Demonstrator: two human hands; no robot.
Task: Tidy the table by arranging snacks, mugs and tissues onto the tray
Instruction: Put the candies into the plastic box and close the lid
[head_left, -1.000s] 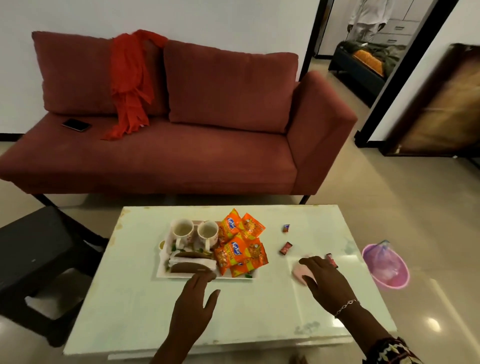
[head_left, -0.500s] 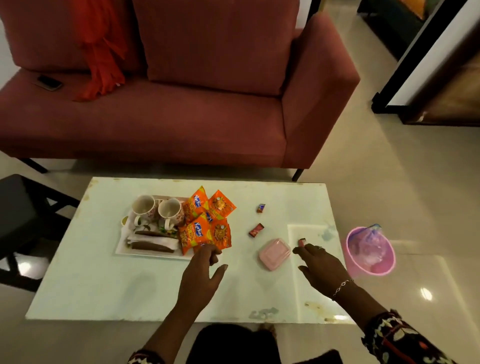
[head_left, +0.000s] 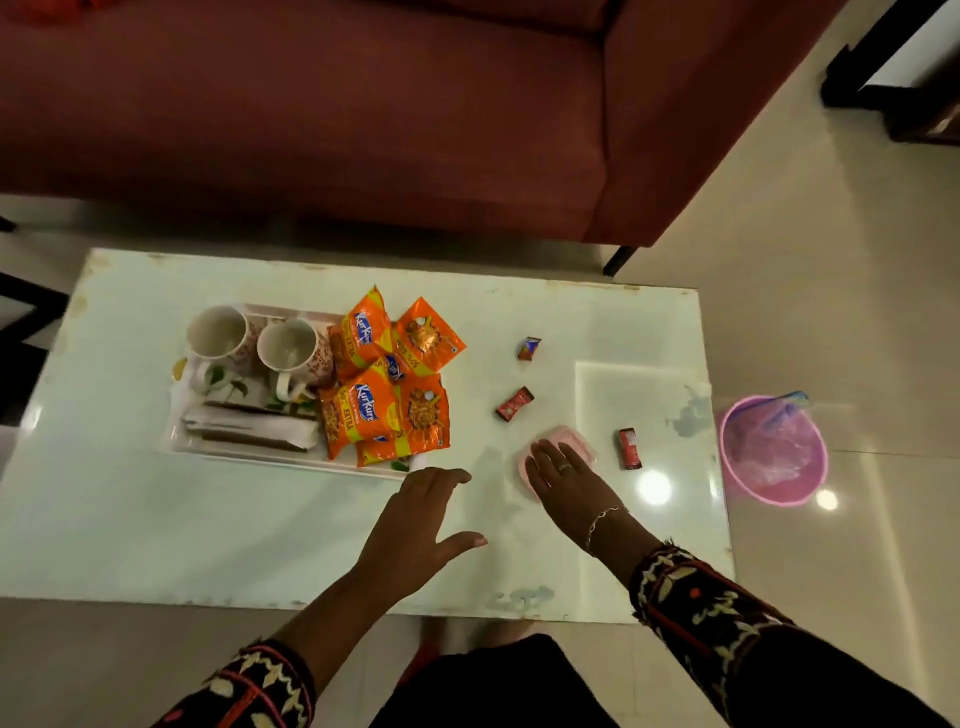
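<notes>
A white tray on the pale table holds two white patterned mugs, folded tissues and several orange snack packets. My left hand hovers open just off the tray's front right corner. My right hand lies flat, fingers spread, on a small pink packet, covering most of it. Three small wrapped candies lie loose on the table: one far back, a red candy in the middle, another red candy right of the pink packet.
A dark red sofa runs along the table's far side. On the floor to the right of the table stands a pink bin lined with a plastic bag. A dark stool edge shows at far left.
The view has tilted down and closer to the table. My right hand has moved left onto the pink packet. My left hand has opened and drawn slightly back from the snack packets.
</notes>
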